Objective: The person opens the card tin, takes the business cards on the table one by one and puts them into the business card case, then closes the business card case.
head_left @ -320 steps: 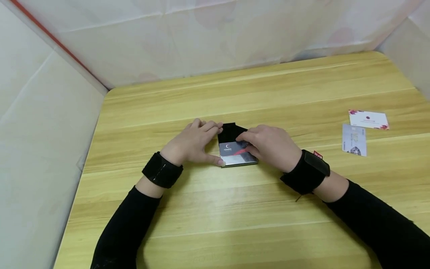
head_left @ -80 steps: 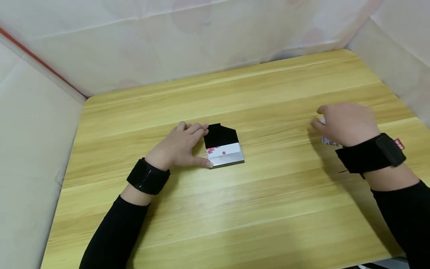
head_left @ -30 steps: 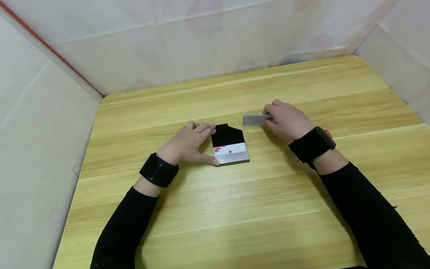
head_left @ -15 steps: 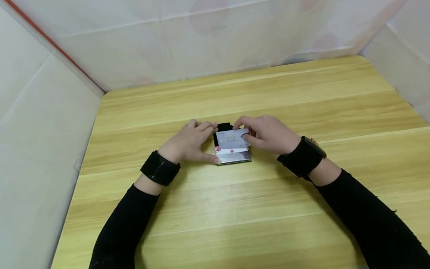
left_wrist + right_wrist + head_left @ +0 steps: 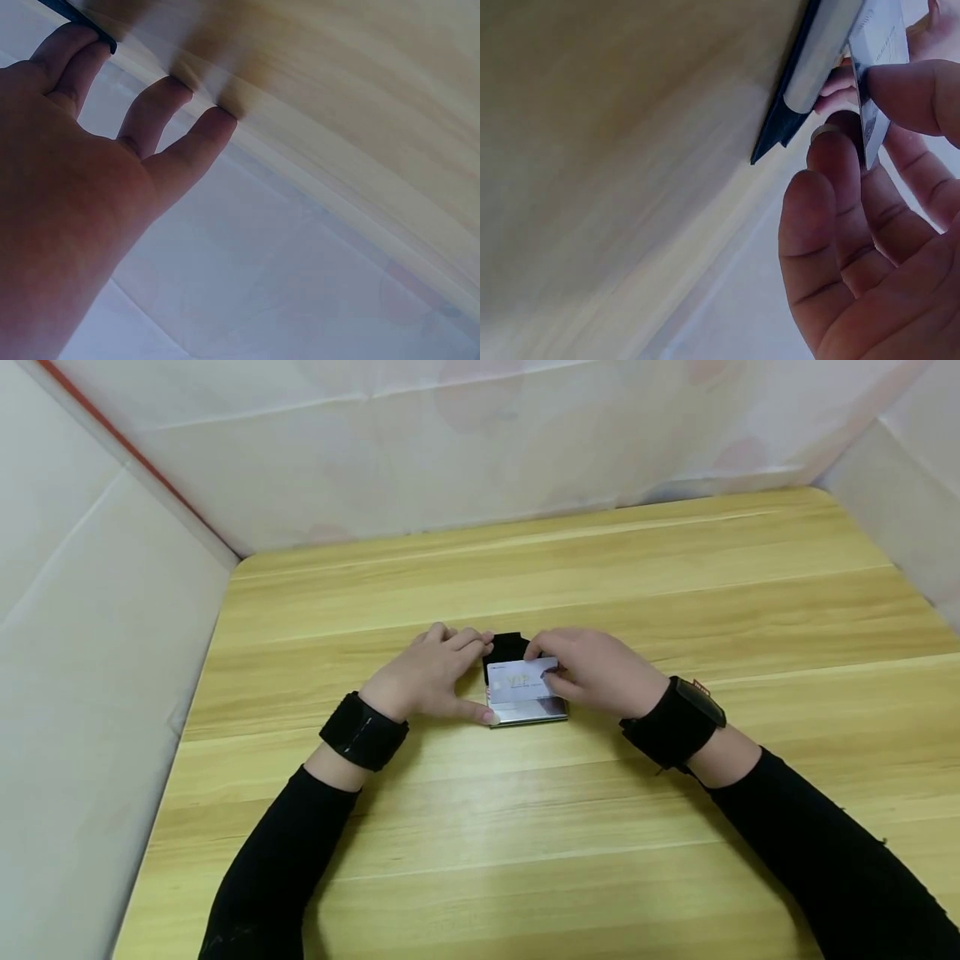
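Note:
A card case (image 5: 528, 713) lies unfolded on the table, its black lid (image 5: 507, 647) away from me and its silver pocket nearer. My left hand (image 5: 431, 681) holds it by the left side, thumb at the near corner and fingertips at the far one. In the left wrist view two fingers touch the dark case edge (image 5: 96, 31), while the others rest on the table. My right hand (image 5: 600, 668) pinches a silvery VIP card (image 5: 517, 682) by its right end. The card lies over the pocket mouth, and a sliver of the flowered white card shows beside it.
The wood-grain table (image 5: 480, 835) stretches around both hands. Pale cloth walls (image 5: 420, 452) stand behind it and along the sides. Both wrists wear black bands (image 5: 363, 731).
Over the last second my right hand has brought the VIP card leftward and down to the case's pocket. Both loose cards have left the table's right side. My left hand stays on the case.

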A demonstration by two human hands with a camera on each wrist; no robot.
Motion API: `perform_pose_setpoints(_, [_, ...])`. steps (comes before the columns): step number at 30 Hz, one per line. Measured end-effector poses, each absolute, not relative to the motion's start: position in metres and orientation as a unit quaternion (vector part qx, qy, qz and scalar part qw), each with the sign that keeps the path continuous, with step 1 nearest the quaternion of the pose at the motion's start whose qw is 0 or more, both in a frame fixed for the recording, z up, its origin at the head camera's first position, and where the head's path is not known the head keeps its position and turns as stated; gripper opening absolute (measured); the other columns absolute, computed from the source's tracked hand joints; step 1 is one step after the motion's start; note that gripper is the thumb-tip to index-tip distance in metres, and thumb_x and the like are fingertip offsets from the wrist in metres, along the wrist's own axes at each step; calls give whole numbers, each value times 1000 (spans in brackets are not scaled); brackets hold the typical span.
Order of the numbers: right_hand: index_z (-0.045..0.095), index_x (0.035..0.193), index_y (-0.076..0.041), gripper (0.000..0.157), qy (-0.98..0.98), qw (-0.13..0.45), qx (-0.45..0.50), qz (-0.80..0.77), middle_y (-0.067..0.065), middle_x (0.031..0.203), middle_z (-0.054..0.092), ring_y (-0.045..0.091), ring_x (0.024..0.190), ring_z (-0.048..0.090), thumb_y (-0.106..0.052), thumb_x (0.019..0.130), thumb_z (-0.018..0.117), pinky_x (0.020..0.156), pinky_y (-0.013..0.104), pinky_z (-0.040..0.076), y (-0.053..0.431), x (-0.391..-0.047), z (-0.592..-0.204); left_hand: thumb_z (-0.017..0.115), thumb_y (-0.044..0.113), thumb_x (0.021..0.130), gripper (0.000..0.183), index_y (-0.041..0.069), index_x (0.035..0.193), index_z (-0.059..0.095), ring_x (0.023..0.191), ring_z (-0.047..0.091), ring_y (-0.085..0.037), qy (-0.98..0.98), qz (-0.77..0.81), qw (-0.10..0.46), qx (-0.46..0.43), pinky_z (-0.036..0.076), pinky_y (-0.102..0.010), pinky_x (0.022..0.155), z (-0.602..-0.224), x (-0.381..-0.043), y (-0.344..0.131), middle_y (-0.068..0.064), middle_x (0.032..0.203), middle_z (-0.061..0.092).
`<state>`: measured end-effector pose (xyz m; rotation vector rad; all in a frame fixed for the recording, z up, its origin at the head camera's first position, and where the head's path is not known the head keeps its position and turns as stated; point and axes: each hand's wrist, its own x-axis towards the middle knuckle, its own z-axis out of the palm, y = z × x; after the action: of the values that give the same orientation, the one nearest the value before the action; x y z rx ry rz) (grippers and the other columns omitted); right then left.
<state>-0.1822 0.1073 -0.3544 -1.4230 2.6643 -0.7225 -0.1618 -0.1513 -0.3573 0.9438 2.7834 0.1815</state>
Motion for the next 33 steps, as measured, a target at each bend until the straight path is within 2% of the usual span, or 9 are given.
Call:
perform_pose_setpoints(4, [60, 108, -8, 23, 862, 21, -455, -221, 2, 97, 58, 16, 76, 48, -8, 86, 62, 69, 34, 45, 109, -181, -357, 49, 86, 66, 110, 14, 147, 33, 110, 34, -26, 941, 57, 105, 316, 33, -44, 97, -357, -161, -149, 5, 148, 30])
perform_pose_setpoints(14, [63, 110, -8, 24, 869, 25, -450, -205, 2, 93, 58, 18, 80, 47, -11, 86, 64, 71, 36, 43, 112, -174, -359, 46, 87, 65, 112, 14, 148, 31, 109, 33, -24, 941, 51, 105, 317, 34, -43, 96, -357, -159, -145, 6, 147, 31])
perform_pose_setpoints(23, [64, 110, -10, 25, 869, 26, -454, -197, 1, 95, 59, 17, 82, 47, -12, 85, 65, 72, 35, 44, 112, -170, -358, 50, 85, 67, 109, 12, 147, 34, 109, 33, -25, 940, 60, 105, 320, 33, -44, 96, -355, -158, -144, 5, 148, 30])
perform_pose_setpoints(33, [67, 99, -9, 17, 857, 8, -477, -192, 2, 95, 59, 18, 83, 49, -8, 83, 65, 73, 36, 45, 109, -170, -361, 51, 84, 68, 109, 12, 148, 33, 107, 32, -24, 940, 59, 107, 319, 33, -42, 96, -355, -160, -145, 5, 148, 30])
